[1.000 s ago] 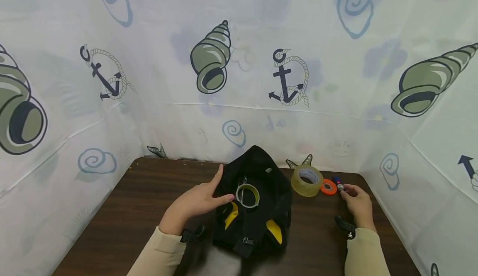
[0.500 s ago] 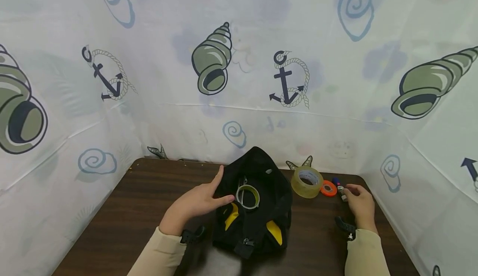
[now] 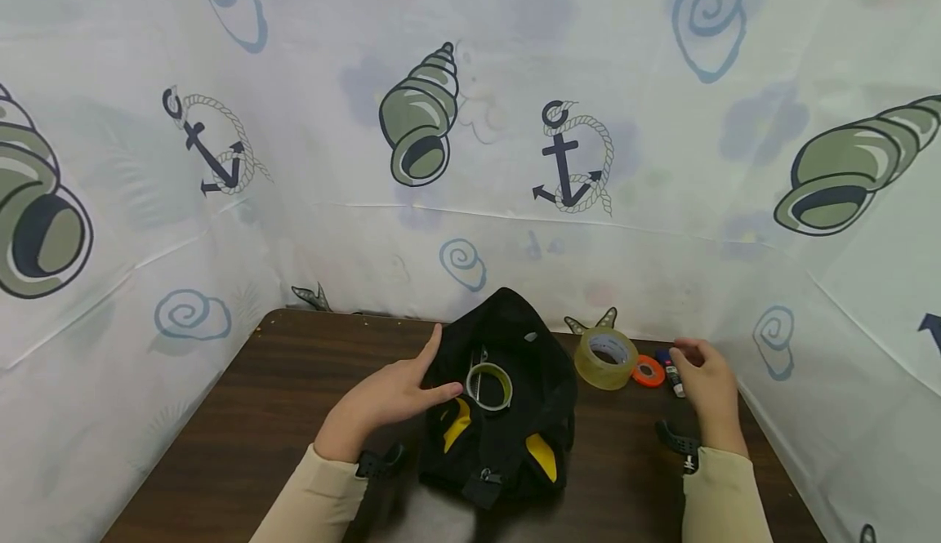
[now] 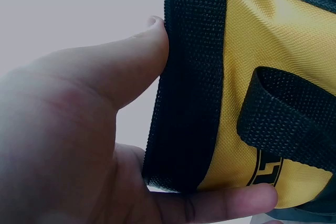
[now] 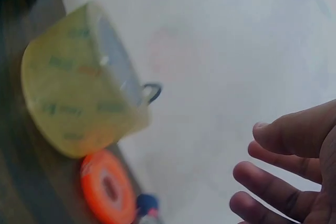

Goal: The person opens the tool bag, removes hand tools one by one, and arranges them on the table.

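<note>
A black bag with yellow panels [image 3: 507, 437] stands with its mouth open at the middle of the table. My left hand [image 3: 390, 400] touches the bag's left side, thumb at the zipped rim and one straight finger along the yellow fabric [image 4: 273, 30] in the left wrist view. Inside the bag sits a tape roll [image 3: 470, 400]. On the right, my right hand [image 3: 707, 388] hovers with nothing between its fingers, just beside a small tube with a blue cap [image 3: 673, 378]. Left of the tube lie an orange tape roll [image 3: 638, 374] and a wide clear tape roll [image 5: 63, 82].
The dark wooden table [image 3: 294, 412] ends at a white cloth backdrop [image 3: 331, 257] printed with shells and anchors. Cloth also hangs along both sides. The clear tape roll stands close to the table's back edge, right of the bag.
My right hand has let go of the blue-capped tube, which now lies on the table, and the hand has lifted slightly away. The left hand and the bag stay in place.
</note>
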{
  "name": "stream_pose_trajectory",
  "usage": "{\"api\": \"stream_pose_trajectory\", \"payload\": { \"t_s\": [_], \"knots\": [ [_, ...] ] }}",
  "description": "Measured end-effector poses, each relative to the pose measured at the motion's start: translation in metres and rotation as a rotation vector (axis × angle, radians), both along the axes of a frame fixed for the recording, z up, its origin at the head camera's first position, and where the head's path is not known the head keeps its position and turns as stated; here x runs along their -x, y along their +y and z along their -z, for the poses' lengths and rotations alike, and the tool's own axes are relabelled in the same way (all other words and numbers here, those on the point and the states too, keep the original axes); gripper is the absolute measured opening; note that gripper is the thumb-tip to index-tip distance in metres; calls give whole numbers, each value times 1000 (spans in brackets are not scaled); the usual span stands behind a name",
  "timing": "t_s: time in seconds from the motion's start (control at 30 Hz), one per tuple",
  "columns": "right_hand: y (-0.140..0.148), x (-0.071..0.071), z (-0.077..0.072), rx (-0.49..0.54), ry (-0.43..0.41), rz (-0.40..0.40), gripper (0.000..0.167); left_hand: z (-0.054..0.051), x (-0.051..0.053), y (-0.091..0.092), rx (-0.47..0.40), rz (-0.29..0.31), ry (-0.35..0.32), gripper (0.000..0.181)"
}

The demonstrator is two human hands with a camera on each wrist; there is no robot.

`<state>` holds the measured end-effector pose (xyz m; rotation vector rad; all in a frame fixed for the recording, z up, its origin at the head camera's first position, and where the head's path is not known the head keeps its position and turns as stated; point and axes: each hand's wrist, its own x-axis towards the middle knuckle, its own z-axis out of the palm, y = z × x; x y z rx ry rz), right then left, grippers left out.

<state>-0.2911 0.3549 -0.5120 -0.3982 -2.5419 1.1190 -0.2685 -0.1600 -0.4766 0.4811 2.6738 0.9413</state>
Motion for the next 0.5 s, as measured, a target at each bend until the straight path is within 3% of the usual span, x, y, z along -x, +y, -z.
{"api": "stream_pose_trajectory", "payload": {
  "t_s": [0.3, 0.5],
  "knots": [
    [-38, -17, -44, -106, 143, -150, 40, -3, 1, 0, 9, -1, 5, 112],
    [-62, -27, -60, -101, 148, -247, 40, -4, -1, 1, 22, -5, -12, 111]
  ]
}}
